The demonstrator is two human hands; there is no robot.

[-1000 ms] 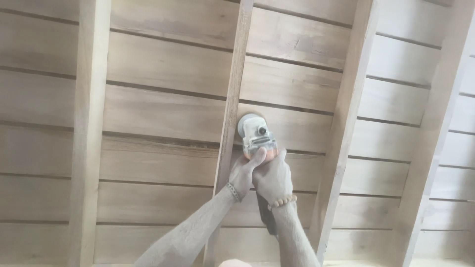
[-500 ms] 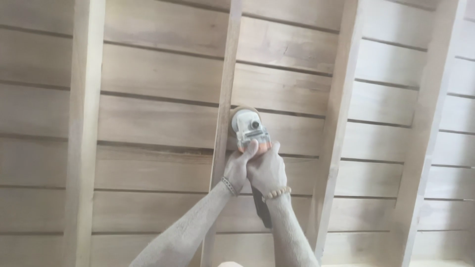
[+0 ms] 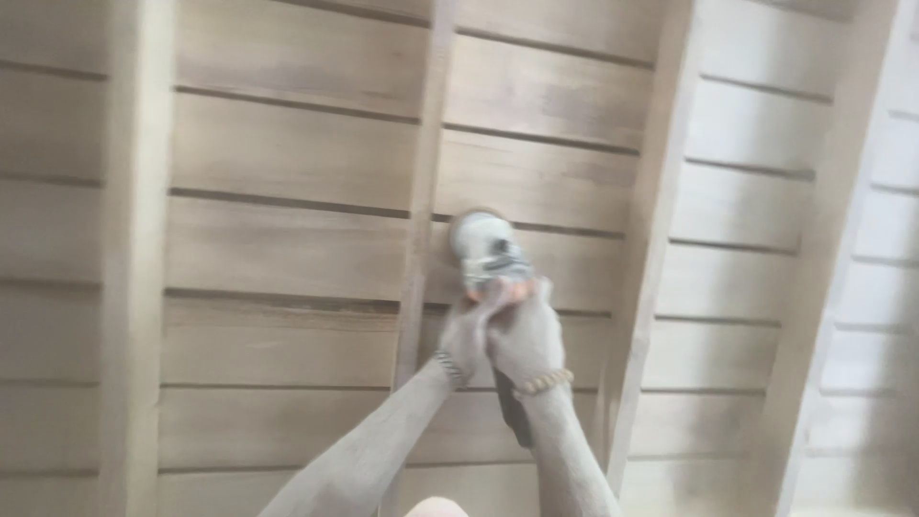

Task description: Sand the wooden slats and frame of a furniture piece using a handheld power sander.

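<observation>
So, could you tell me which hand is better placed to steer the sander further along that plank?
Probably the right hand: it wraps the sander body in line with it. The left hand steadies from beside.

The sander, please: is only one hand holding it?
No, both the left hand and the right hand grip the sander against the boards.
</observation>
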